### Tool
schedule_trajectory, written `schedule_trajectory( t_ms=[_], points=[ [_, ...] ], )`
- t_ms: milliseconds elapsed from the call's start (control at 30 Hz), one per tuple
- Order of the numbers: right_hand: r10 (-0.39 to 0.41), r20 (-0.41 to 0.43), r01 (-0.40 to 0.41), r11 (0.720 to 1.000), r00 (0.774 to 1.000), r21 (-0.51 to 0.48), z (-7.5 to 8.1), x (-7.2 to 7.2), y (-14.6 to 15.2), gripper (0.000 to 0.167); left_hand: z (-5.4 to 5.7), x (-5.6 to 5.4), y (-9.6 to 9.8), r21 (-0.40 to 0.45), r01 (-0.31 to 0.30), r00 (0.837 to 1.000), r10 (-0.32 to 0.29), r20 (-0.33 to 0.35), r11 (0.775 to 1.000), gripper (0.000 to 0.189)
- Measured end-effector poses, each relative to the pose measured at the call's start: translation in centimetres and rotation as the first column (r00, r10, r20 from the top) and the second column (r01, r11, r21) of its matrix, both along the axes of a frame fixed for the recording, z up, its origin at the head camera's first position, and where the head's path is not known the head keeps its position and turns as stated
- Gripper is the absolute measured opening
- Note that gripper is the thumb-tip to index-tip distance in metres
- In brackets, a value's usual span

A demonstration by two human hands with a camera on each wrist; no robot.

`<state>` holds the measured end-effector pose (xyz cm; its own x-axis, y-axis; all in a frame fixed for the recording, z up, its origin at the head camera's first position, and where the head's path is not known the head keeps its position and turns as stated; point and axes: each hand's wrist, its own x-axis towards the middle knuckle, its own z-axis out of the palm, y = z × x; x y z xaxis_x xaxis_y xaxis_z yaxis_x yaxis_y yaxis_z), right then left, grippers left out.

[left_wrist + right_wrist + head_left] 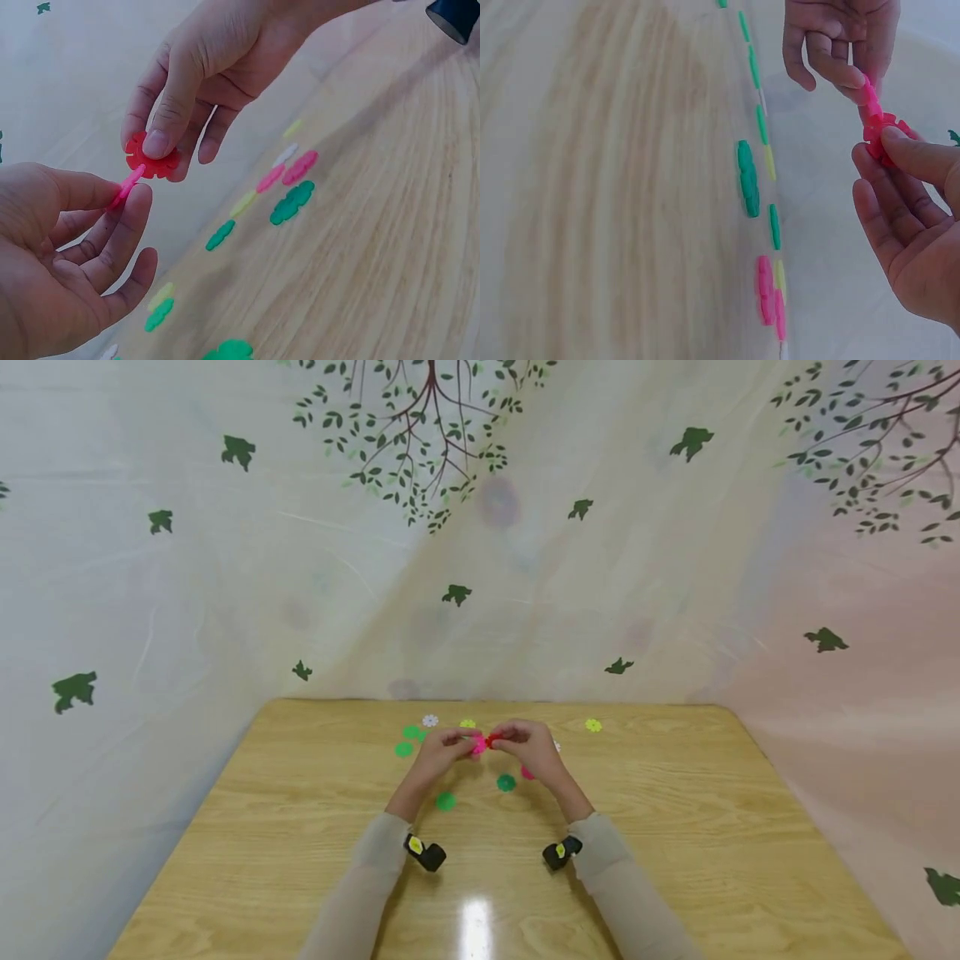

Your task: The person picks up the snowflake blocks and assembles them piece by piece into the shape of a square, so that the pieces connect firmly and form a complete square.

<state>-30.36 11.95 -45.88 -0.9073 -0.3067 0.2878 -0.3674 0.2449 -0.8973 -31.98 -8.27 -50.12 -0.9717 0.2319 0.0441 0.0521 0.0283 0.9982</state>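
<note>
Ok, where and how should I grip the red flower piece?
Your right hand could pinch the red flower piece across the right side of its flat faces, thumb on one and fingers behind, coming from your right: it's thin and notched round the rim, and the pink piece in your left hand sits at its left edge.

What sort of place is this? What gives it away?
Probably a staged recording corner, though it could be part of an ordinary room: a wood-grain table enclosed by a creased backdrop printed with leafy branches, and small black devices worn at both wrists.
</note>
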Motion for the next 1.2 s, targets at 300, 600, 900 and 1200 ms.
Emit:
schedule_trajectory(
  t_ms=[300,600,900,1200],
  points=[
    [-0.051,0.019,0.053,0.994,0.999,-0.095,-0.2,-0.5,-0.3,0.014,0.3,-0.2,0.4,0.096,-0.03,0.999,0.029,0.015,0.995,0.029],
    [-0.088,0.003,0.088,0.984,0.996,-0.157,-0.5,-0.8,-0.6,0.011,0.2,-0.2,1.0,0.114,-0.062,0.997,0.066,-0.031,0.992,0.026],
    [-0.113,0.024,0.115,0.969,0.993,-0.218,-1.0,-0.7,-1.0,0.006,-0.1,0.2,1.3,0.1,-0.107,0.994,0.11,-0.017,0.989,0.023],
    [-0.145,0.063,0.156,0.955,0.987,-0.251,-3.8,-2.5,-1.3,0.01,-0.7,0.1,1.2,0.096,-0.117,0.993,0.119,-0.022,0.988,0.023]
  ],
)
